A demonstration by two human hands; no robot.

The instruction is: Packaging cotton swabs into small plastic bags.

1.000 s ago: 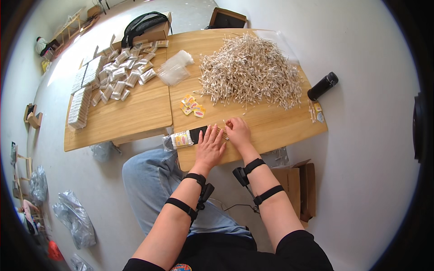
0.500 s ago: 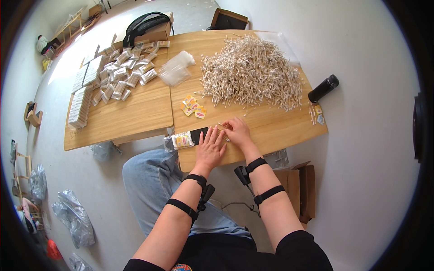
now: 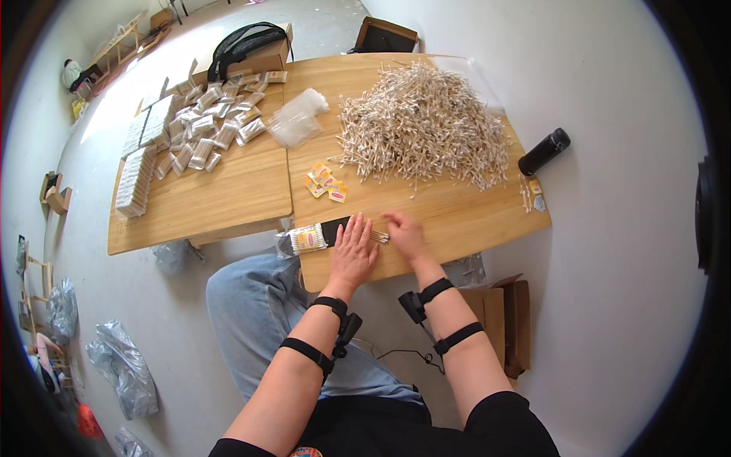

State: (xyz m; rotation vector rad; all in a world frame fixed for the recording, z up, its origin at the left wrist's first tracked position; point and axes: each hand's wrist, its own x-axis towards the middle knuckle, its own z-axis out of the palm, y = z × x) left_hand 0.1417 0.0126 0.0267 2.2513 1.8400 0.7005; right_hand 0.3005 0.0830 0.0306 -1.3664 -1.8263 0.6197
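Observation:
My left hand (image 3: 353,254) lies flat, its stretched fingers pressing on a black flat piece (image 3: 333,229) and on a few cotton swabs (image 3: 380,237) whose tips stick out on its right. Just left of it, a clear bag (image 3: 283,244) at the table's front edge holds a row of packed swabs with a yellow label card (image 3: 308,239). My right hand (image 3: 407,237) hovers right of the loose swab tips, apart from them. Its fingers are bent and blurred, so whether they hold anything is unclear. Several yellow label cards (image 3: 327,183) lie beyond my left hand.
A large heap of loose swabs (image 3: 426,126) covers the far right of the table, with a black bottle (image 3: 544,151) beside it. Flat clear bags (image 3: 297,122) lie mid-table. Filled packets (image 3: 202,126) and stacked white packs (image 3: 137,181) stand at left. A cardboard box (image 3: 514,324) sits below right.
My right hand has drawn away to the right from the swabs beside my left hand, uncovering their tips. My left hand has hardly moved.

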